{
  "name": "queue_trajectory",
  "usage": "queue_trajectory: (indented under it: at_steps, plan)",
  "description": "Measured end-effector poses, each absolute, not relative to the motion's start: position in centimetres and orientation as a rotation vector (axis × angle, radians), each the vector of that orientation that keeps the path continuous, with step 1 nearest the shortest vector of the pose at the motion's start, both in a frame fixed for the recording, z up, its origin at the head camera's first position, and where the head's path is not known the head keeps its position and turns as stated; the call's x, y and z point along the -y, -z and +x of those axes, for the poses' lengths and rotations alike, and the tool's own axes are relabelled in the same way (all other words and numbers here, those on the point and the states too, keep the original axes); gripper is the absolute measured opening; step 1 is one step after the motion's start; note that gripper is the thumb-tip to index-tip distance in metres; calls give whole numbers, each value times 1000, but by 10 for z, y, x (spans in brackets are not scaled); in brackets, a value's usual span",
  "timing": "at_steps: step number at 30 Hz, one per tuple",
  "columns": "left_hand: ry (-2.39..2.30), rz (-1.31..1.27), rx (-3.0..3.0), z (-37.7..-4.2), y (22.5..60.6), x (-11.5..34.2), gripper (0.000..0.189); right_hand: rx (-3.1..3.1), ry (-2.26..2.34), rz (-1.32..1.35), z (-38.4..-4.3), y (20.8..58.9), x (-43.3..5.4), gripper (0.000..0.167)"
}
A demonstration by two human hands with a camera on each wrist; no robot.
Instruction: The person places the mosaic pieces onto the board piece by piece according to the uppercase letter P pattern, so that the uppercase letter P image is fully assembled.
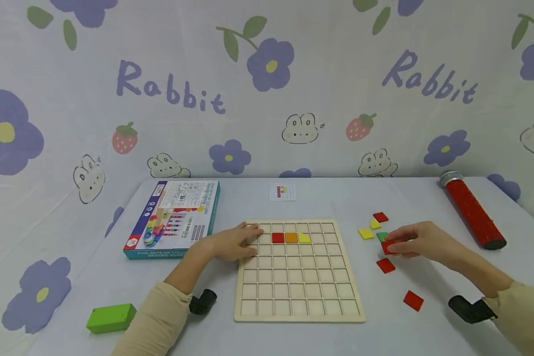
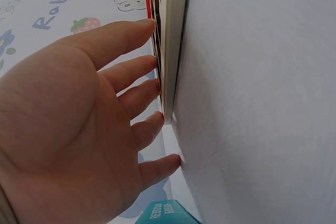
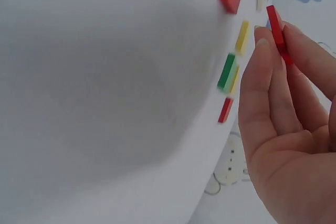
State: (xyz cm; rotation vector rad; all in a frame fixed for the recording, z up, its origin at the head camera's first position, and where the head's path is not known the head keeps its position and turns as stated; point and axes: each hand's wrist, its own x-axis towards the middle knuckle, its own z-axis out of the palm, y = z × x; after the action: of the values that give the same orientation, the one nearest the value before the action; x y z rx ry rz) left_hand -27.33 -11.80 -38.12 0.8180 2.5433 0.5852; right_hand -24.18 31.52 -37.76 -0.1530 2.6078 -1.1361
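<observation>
A wooden grid board (image 1: 300, 318) lies on the table, with a red, an orange and a yellow piece (image 1: 304, 238) in a row in its upper part. My left hand (image 1: 231, 243) rests on the board's left edge, fingers spread and nearly straight; in the left wrist view the fingertips (image 2: 149, 66) touch the board's side. Between thumb and fingers, my right hand (image 1: 420, 241) pinches a red square tile (image 3: 278, 32), held above the table right of the board. Around it lie a green tile (image 1: 381, 236), yellow pieces (image 1: 366, 234) and more red tiles (image 1: 385, 265).
A boxed toy set (image 1: 173, 217) lies at the back left, a green block (image 1: 111, 318) at the front left. Behind the board is a small pattern card (image 1: 282, 192). A red cylinder (image 1: 473, 212) lies at the far right, and a printed cloth hangs behind the table.
</observation>
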Motion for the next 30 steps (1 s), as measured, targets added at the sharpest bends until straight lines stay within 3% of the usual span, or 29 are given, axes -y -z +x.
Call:
queue_trajectory:
  at_steps: [7, 30]
  plan:
    - [-588, 814, -2541, -274, 383, 118, 56, -2463, 1285, -140, -250, 380, -289, 49]
    - [-570, 790, -2551, -273, 380, 117, 56, -2329, 1420, -197, -275, 382, -202, 31]
